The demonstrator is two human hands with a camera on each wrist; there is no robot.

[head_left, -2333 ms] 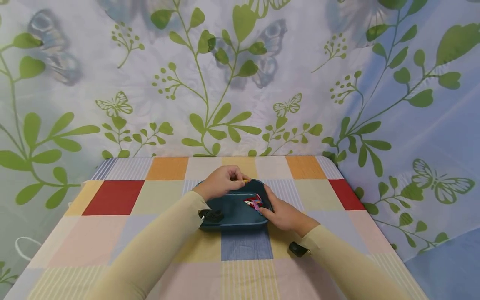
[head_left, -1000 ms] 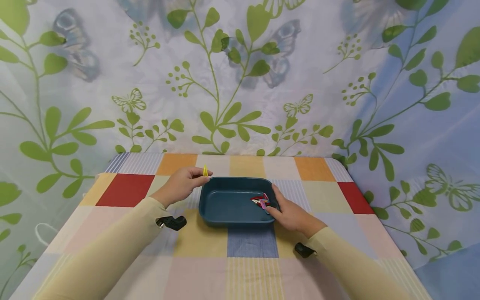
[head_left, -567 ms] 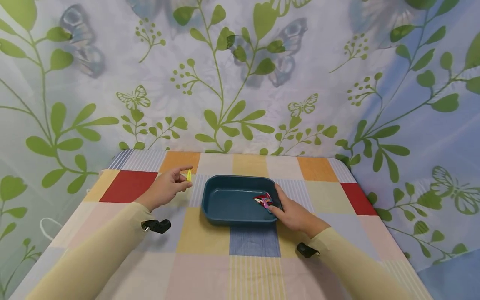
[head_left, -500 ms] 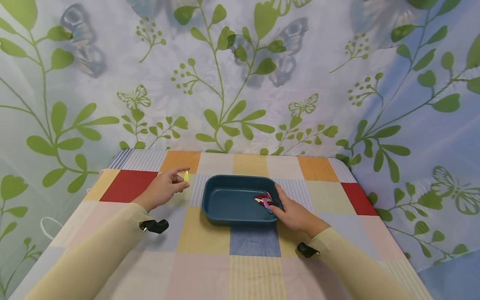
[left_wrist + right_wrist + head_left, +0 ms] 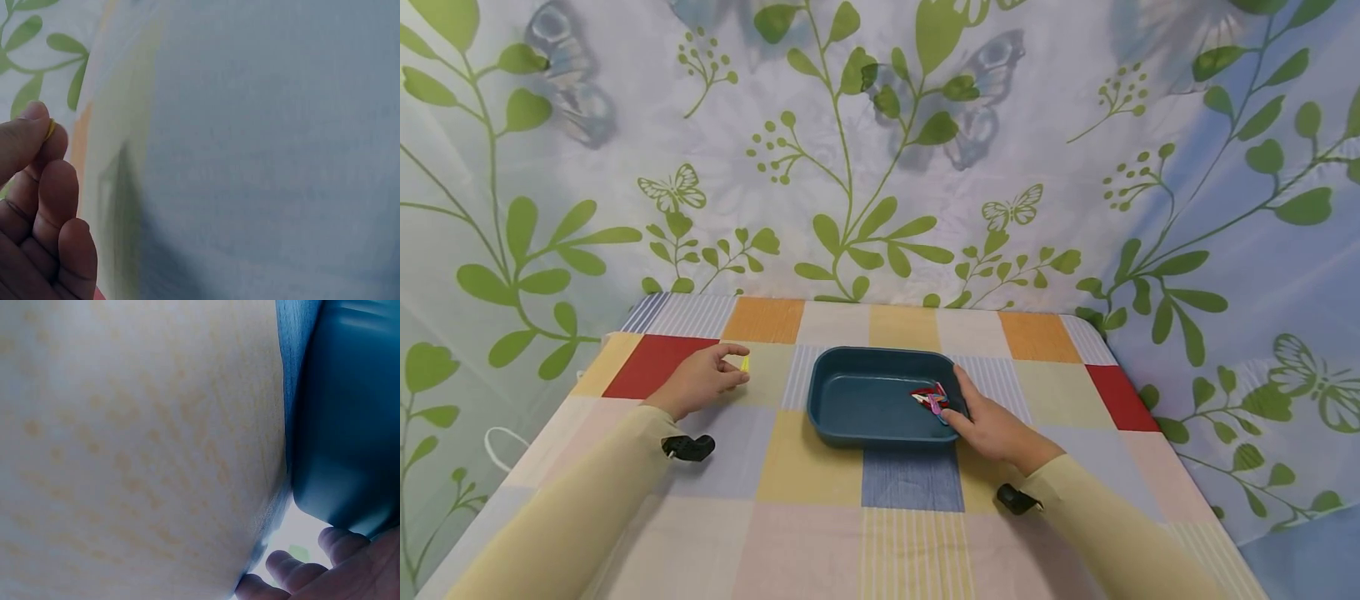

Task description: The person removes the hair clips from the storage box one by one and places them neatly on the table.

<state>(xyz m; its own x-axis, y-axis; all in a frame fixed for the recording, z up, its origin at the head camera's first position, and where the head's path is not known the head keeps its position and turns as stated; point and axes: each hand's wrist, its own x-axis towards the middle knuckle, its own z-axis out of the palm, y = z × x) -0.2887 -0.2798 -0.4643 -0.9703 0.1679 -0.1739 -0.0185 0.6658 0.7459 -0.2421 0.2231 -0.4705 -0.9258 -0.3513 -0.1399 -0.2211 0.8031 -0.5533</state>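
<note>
My left hand (image 5: 695,382) pinches a small yellow hair clip (image 5: 746,363) between thumb and index finger, left of the tray and low over the pale green patch of the cloth. In the left wrist view only a sliver of the yellow clip (image 5: 51,129) shows between the fingertips. With its thumb over the rim, my right hand (image 5: 996,427) grips the right end of a dark blue rectangular tray (image 5: 857,408). Several hair clips (image 5: 934,400), red, pink and other colours, lie heaped inside near that thumb. The right wrist view shows the tray's outer wall (image 5: 350,412) beside my fingers.
A patchwork tablecloth (image 5: 805,542) covers the table. Behind it hangs a curtain (image 5: 880,167) printed with leaves and butterflies. A white cable loop (image 5: 497,450) shows past the table's left edge.
My left hand has come out from over the tray, carrying the yellow hair clip left and down towards the cloth. My right hand keeps its grip on the tray's right end.
</note>
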